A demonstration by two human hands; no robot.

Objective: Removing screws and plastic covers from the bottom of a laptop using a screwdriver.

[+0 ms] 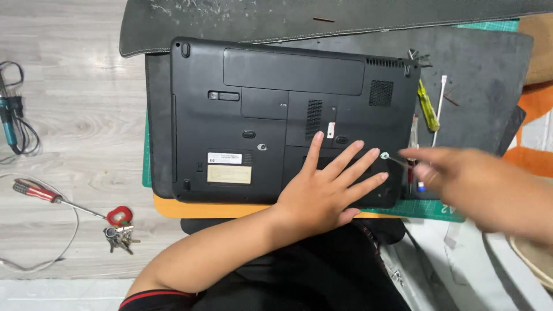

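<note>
Black plastic laptop [288, 115], flipped underside up, is lying on a dark grey mat [484, 69] in the middle of the pale wood-grain desk [75, 115], with an orange board [190, 208] peeking out under its near edge. Left hand [325, 193] is pressing flat on the laptop's near right corner, fingers [345, 164] spread wide and gripping nothing. Right hand [484, 187] is coming in from the right, blurred, and its fingers are pinching a thin metal screwdriver [397, 160] whose tip is sitting at a small round screw hole [383, 155] near the laptop's right edge. That tip is landing just beside the left hand's outstretched fingertips.

Moving outward: a yellow-handled screwdriver [428, 106] is lying on the mat just beside the laptop's right side, and a thin white stick [439, 109] is resting next to it. A green cutting mat [426, 208] is showing under the near right corner. Far off to the left on the desk, well apart from the laptop, a red-and-black-handled screwdriver [40, 192] is lying by a red key ring with a bunch of keys [119, 227], a thin white cable [63, 242] is looping around them, and a teal-handled tool with a black cord [11, 124] is sitting at the left edge.
</note>
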